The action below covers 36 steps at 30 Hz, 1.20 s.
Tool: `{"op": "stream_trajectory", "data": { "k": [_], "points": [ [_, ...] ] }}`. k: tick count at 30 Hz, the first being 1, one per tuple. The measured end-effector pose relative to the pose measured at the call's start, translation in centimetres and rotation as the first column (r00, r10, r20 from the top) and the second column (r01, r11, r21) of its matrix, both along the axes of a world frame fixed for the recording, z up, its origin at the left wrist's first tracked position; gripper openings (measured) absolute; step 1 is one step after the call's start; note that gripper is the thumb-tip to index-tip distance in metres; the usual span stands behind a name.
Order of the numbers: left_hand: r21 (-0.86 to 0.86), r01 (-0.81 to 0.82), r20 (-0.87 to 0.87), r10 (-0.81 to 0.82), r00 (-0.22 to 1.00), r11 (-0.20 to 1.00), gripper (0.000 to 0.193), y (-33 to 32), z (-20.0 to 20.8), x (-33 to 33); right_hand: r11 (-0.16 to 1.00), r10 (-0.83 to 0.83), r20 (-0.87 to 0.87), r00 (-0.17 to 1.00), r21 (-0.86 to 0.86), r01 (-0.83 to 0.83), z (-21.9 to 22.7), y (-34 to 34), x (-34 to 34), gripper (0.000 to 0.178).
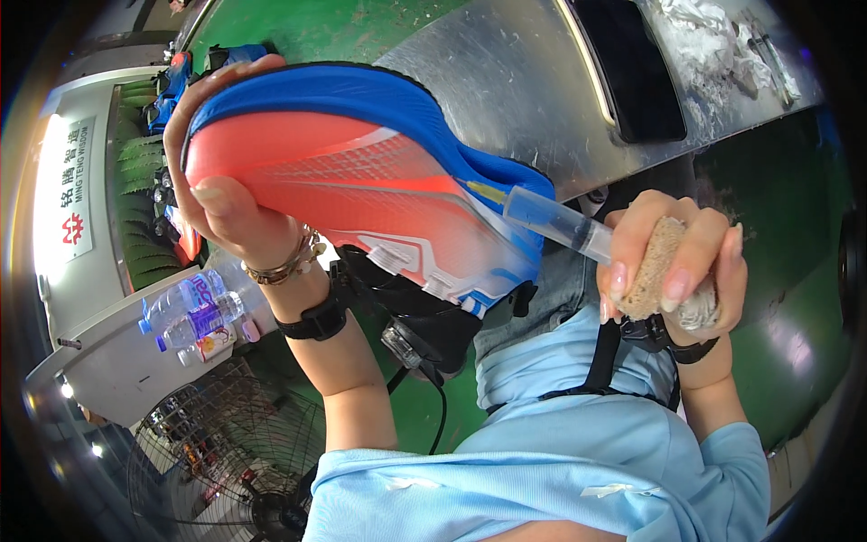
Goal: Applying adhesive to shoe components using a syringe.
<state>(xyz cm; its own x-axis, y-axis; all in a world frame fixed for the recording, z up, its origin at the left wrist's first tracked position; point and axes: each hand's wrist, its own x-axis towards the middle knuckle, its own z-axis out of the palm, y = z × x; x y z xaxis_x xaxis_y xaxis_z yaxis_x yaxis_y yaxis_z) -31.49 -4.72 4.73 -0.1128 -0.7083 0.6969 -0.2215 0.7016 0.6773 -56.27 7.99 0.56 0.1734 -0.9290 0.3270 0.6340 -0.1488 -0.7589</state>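
A coral, white and blue sports shoe [334, 172] is tilted on its side in front of me, its blue midsole toward the top. My left hand [230, 199] is closed around one end, fingers behind the midsole and thumb on the coral upper. In my closed right hand [713, 239] is a clear syringe [560, 223]. Its yellow tip [486, 191] is at the blue sole edge; whether it touches cannot be told. The same hand also grips a rough tan block [656, 262] and a greyish-white wad [698, 312].
Beyond the shoe, a metal-topped table [524, 81] bears a black phone [628, 72] and crumpled white material [709, 50]. Several more shoes stand on a green rack [140, 172] at left. Plastic bottles [194, 312] and a wire-caged fan [226, 443] are at lower left.
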Motion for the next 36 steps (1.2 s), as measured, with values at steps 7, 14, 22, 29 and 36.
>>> {"op": "stream_trajectory", "data": {
  "k": [7,14,22,29,36],
  "points": [
    [0.053,-0.073,0.002,0.073,0.997,0.996,0.077,-0.8,-0.4,0.4,0.996,0.038,-0.034,0.999,0.085,-0.035,-1.5,1.1,-0.9,0.049],
    [0.050,-0.228,0.079,0.224,0.971,0.972,0.062,-1.3,-1.4,1.2,0.993,0.044,-0.041,0.998,0.107,-0.039,-2.8,2.1,-1.6,0.049],
    [0.067,-0.435,0.066,0.431,0.900,0.898,0.039,-3.4,-3.7,4.5,0.981,-0.042,-0.019,0.999,0.191,0.045,-3.3,3.2,-2.2,0.051],
    [0.202,-0.331,0.020,0.334,0.943,0.922,0.037,-4.9,-7.9,9.1,0.985,-0.075,-0.098,0.992,0.148,0.089,-3.1,3.0,-1.7,0.048],
    [0.604,-0.205,-0.151,0.363,0.920,0.770,0.032,-2.0,-9.4,8.9,0.964,-0.159,-0.160,0.974,0.186,0.188,-2.4,1.2,0.2,0.045]
  ]
}}
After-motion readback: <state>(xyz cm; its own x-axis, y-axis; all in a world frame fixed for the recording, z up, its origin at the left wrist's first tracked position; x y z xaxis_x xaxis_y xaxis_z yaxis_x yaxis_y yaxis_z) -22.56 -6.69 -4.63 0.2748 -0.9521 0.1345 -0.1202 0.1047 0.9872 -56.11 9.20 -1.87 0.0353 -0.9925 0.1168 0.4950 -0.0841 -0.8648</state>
